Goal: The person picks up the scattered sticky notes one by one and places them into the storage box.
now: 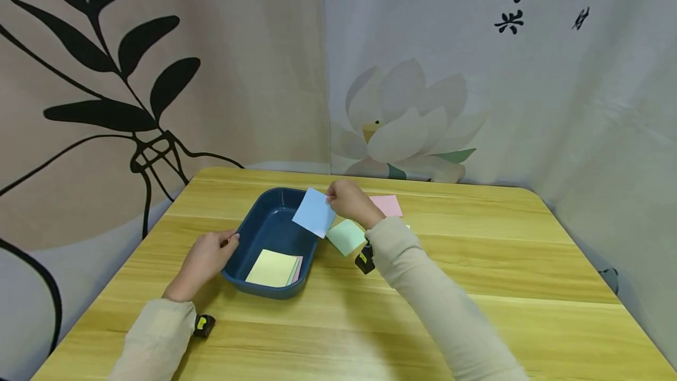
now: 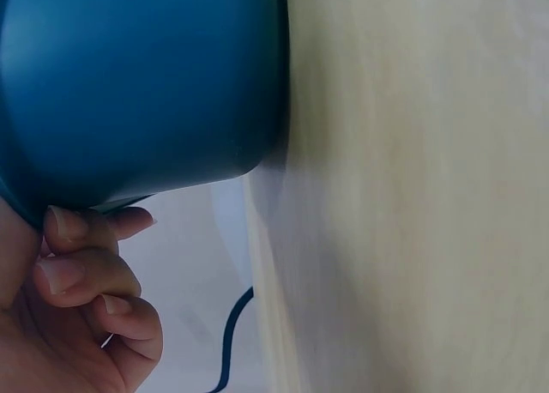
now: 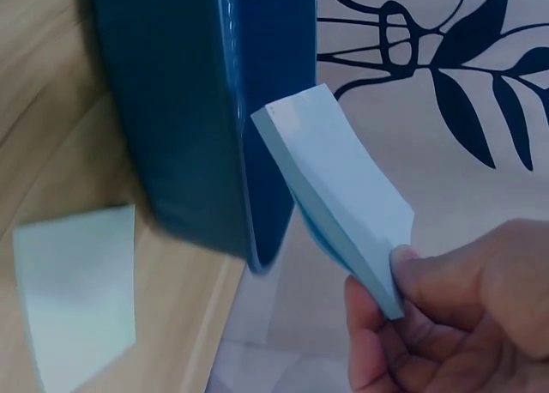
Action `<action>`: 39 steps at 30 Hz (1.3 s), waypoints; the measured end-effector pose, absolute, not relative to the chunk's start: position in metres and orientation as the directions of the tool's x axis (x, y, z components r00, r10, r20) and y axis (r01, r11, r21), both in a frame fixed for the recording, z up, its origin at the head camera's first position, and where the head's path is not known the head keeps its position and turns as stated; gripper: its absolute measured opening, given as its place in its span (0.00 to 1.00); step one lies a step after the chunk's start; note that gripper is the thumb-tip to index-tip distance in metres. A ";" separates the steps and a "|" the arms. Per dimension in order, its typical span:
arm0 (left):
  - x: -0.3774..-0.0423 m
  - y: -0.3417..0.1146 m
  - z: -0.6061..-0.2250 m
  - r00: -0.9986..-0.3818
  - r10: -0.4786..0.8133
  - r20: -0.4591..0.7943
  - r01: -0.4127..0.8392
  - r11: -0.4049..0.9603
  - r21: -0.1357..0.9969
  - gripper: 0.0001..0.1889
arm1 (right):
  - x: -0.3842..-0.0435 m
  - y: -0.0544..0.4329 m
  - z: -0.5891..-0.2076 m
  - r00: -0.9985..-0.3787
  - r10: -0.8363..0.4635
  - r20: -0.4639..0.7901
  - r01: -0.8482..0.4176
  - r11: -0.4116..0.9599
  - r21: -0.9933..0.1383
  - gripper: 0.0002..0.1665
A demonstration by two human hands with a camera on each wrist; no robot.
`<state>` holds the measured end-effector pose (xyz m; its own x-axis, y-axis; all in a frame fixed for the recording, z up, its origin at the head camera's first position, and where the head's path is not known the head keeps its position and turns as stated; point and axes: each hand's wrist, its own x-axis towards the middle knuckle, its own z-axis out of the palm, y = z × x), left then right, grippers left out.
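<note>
A dark blue plastic tub (image 1: 264,222) stands on the table, left of the middle. My left hand (image 1: 208,257) pinches its left rim between thumb and fingers; the left wrist view shows the curled fingers (image 2: 99,277) at the lip. Over the tub's right rim, my right hand (image 1: 351,200) pinches a light blue sticky note pad (image 1: 314,212) by one corner. In the right wrist view the pad (image 3: 339,174) is thick and tilted. Inside the tub's near end lies a yellow pad (image 1: 271,268), with green and pink edges showing beside it.
A pale green pad (image 1: 346,237) lies on the table right of the tub, below my right hand. Behind my right wrist is a pink pad (image 1: 388,204), partly hidden. The wooden table (image 1: 502,263) ends at a printed curtain (image 1: 264,63).
</note>
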<state>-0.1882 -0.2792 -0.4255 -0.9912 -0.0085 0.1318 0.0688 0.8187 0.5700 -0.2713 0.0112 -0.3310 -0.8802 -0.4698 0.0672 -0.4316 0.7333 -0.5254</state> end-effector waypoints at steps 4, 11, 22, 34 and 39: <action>-0.187 -0.280 -0.425 -0.991 -0.005 0.136 0.075 0.815 0.575 0.22 | -0.271 -0.005 -0.335 -0.864 -0.498 0.080 -0.456 0.704 -0.544 0.22; -0.187 -0.279 -0.424 -0.991 -0.007 0.135 0.072 0.816 0.574 0.23 | -0.272 -0.025 -0.346 -0.865 -0.490 0.103 -0.467 0.715 -0.521 0.26; -0.186 -0.279 -0.423 -0.991 -0.013 0.131 0.067 0.811 0.581 0.22 | -0.276 -0.050 -0.367 -0.854 -0.517 0.058 -0.473 0.727 -0.498 0.29; -0.186 -0.278 -0.426 -0.990 -0.017 0.140 0.068 0.813 0.578 0.22 | -0.282 -0.063 -0.387 -0.885 -0.466 -0.030 -0.395 0.781 -0.484 0.23; -0.185 -0.279 -0.425 -0.988 -0.024 0.152 0.068 0.821 0.567 0.21 | -0.283 -0.067 -0.390 -0.903 -0.427 -0.043 -0.366 0.819 -0.442 0.12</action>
<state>-0.1853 -0.2792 -0.4253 -0.9881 -0.0236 0.1518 0.0675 0.8208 0.5672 -0.2834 -0.0666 -0.3900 -0.9030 -0.4274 -0.0431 -0.3663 0.8185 -0.4425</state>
